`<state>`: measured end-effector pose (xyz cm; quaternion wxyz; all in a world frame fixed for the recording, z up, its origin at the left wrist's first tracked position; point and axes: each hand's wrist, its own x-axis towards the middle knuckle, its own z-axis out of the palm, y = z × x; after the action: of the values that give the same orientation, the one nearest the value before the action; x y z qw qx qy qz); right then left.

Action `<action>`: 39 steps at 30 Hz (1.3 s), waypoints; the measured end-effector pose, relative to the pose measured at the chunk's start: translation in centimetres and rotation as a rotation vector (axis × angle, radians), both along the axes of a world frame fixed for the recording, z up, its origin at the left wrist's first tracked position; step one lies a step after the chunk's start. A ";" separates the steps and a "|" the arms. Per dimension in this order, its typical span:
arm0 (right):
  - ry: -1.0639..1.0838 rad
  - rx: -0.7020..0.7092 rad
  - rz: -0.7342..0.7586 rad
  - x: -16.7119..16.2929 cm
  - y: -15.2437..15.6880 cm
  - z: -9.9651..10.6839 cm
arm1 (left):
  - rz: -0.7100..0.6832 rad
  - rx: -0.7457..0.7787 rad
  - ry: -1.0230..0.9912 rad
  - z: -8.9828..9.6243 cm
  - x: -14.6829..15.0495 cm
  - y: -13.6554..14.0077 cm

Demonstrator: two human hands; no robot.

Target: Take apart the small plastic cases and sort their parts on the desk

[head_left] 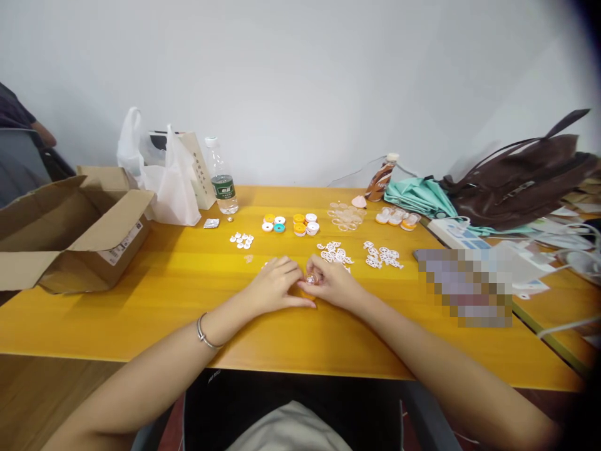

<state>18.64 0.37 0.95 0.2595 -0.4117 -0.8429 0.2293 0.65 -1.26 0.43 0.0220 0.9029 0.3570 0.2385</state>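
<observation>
Over the middle of the table, my left hand [277,287] and my right hand [335,285] meet around a small round orange piece with a clear top [310,287]. Fingers and thumbs of both hands are closed on it, and much of it is hidden. Just beyond them lie white openwork pieces [335,252], with more white openwork pieces [382,255] to the right. Orange, white and teal spool-like discs [278,228] are grouped farther back. Small white round parts [241,240] lie to the left.
An open cardboard box [107,228], a white plastic bag [171,194] and a water bottle [223,185] stand left. Clear rings [346,216], finished-looking orange-and-clear pieces [397,217], a brown drink bottle [381,178], a blurred-out flat object [462,285] and a brown bag [521,181] are right.
</observation>
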 end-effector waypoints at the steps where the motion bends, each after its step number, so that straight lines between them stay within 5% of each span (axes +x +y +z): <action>1: 0.048 -0.017 -0.008 -0.1 -0.1 -0.1 | 0.041 0.011 0.004 -0.1 0.3 -0.2; 7: 0.334 -0.186 -0.030 -0.3 -0.2 -0.3 | 0.249 -0.008 -0.075 -0.2 1.2 -1.2; 14: 0.400 -0.231 0.038 -0.3 -0.1 -0.7 | 0.173 0.013 -0.063 -0.3 0.9 -0.9; 20: 0.274 -0.065 0.149 0.4 -0.3 0.0 | 0.059 -0.117 -0.110 -0.1 0.7 -0.8; 26: 0.126 0.124 0.291 1.1 -0.4 0.9 | 0.107 -0.154 -0.080 0.5 -0.4 -0.1; 33: 0.053 -0.078 0.061 0.4 -0.1 -0.1 | 0.123 -0.081 -0.073 0.1 -1.0 0.4; 39: 0.031 -0.066 0.117 0.4 -0.8 0.5 | 0.073 -0.141 -0.020 0.0 -0.3 0.0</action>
<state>19.00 -0.45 1.45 0.2450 -0.3665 -0.8534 0.2783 0.37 -1.28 0.42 0.0804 0.8831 0.4051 0.2226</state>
